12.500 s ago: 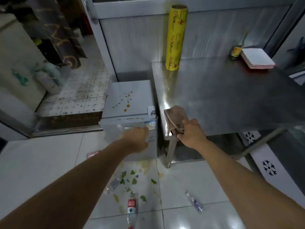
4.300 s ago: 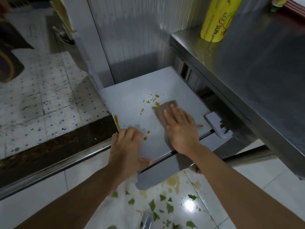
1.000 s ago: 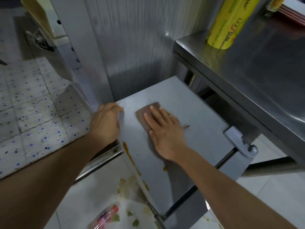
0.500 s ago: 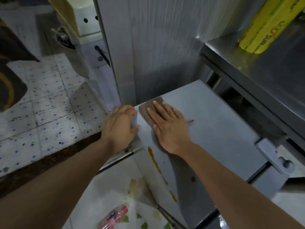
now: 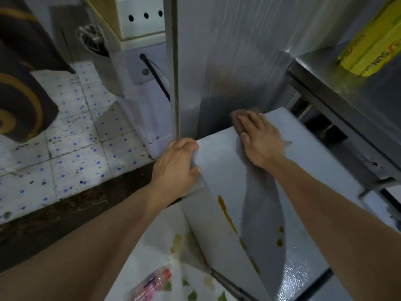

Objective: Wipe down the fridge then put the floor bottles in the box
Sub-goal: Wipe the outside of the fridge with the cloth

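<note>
Flat and straight-fingered, the right hand (image 5: pixel 261 141) presses a brown cloth (image 5: pixel 237 121) onto the far left corner of the fridge (image 5: pixel 308 181) top, next to the ribbed metal wall (image 5: pixel 227 51); only the cloth's far edge shows past the fingertips. To its left, the left hand (image 5: pixel 175 168) grasps the fridge's left edge, fingers curled over onto the top. Nearer along that edge runs an orange-brown streak (image 5: pixel 225 211), with a few drips (image 5: pixel 280 242) of the same colour to its right. On the white floor tiles near the fridge's left side lies a plastic bottle (image 5: pixel 149 284) with a pink label and red cap, among green leaf scraps (image 5: pixel 192 295) and yellowish stains (image 5: pixel 176 241). A yellow roll (image 5: pixel 373 48) stands on the steel table (image 5: pixel 347 88) at far right.
</note>
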A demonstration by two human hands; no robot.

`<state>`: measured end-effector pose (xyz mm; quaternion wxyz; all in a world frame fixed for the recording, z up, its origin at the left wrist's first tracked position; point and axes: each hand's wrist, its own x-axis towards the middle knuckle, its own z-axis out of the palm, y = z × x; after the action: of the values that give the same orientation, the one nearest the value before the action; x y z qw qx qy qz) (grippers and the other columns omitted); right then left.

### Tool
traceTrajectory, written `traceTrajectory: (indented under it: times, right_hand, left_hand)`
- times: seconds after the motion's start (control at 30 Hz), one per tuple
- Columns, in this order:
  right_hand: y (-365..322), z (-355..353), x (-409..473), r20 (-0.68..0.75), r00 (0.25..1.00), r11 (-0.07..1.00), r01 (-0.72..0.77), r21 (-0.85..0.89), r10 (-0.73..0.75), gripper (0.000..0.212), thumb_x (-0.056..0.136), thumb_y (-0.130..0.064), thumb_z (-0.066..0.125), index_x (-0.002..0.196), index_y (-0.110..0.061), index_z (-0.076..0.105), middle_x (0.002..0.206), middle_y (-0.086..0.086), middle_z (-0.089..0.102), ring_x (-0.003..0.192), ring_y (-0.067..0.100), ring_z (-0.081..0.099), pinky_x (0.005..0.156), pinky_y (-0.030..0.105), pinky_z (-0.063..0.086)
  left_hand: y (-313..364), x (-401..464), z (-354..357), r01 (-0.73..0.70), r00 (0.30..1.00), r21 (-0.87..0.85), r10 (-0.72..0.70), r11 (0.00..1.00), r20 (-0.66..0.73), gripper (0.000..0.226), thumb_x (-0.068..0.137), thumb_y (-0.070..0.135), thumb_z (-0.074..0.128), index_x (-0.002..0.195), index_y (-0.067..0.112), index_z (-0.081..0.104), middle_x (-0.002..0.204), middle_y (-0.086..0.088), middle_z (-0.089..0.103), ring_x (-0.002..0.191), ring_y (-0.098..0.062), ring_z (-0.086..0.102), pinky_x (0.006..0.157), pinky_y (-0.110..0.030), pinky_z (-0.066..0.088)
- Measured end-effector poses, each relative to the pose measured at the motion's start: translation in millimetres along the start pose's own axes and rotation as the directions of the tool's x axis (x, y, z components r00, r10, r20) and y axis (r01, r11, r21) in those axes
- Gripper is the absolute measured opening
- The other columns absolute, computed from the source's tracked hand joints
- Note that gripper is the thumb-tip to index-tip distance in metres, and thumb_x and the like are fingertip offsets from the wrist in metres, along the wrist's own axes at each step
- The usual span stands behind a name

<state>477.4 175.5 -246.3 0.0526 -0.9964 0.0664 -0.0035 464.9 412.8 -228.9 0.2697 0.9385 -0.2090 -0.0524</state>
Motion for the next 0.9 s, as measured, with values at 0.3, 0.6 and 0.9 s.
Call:
traceTrajectory:
  times: [0.3, 0.6, 0.9]
  right_hand:
    - [-104, 5, -34, 0.058, 0.939, 0.936, 0.329, 0.125, -0.338, 0.05, 0.095, -0.041, 0.024, 0.144, -0.034, 0.035, 0.152, -0.005, 0.032, 0.143, 0.021, 0.022, 0.117, 0.042, 0.017]
    - [-88, 9, -115, 0.067, 0.92, 0.922, 0.384, 0.048, -0.386, 0.06, 0.088, -0.023, 0.049, 0.145, -0.032, 0.034, 0.16, 0.0, 0.012, 0.147, 0.028, 0.012, 0.116, 0.05, 0.019]
    - [-42, -9, -229, 0.073, 0.923, 0.924, 0.372, 0.094, -0.379, 0.056, 0.08, -0.026, 0.035, 0.134, -0.03, 0.051, 0.156, -0.001, 0.026, 0.142, 0.027, 0.028, 0.111, 0.048, 0.032]
  left_hand:
    - [-22, -25, -33, 0.188, 0.982, 0.04, -0.188, 0.981, -0.001, 0.054, 0.083, 0.007, 0.06, 0.134, 0.015, 0.042, 0.136, -0.007, 0.045, 0.125, -0.026, 0.042, 0.099, -0.036, 0.037]
    - [1, -55, -29, 0.182, 0.983, 0.057, -0.182, 0.982, 0.001, 0.055, 0.082, 0.003, 0.058, 0.133, 0.015, 0.041, 0.134, -0.008, 0.046, 0.123, -0.025, 0.044, 0.097, -0.035, 0.038]
    - [45, -71, -8, 0.113, 0.991, 0.082, -0.118, 0.99, 0.056, 0.057, 0.082, 0.0, 0.057, 0.134, 0.016, 0.041, 0.135, -0.007, 0.046, 0.121, -0.025, 0.045, 0.095, -0.038, 0.041]
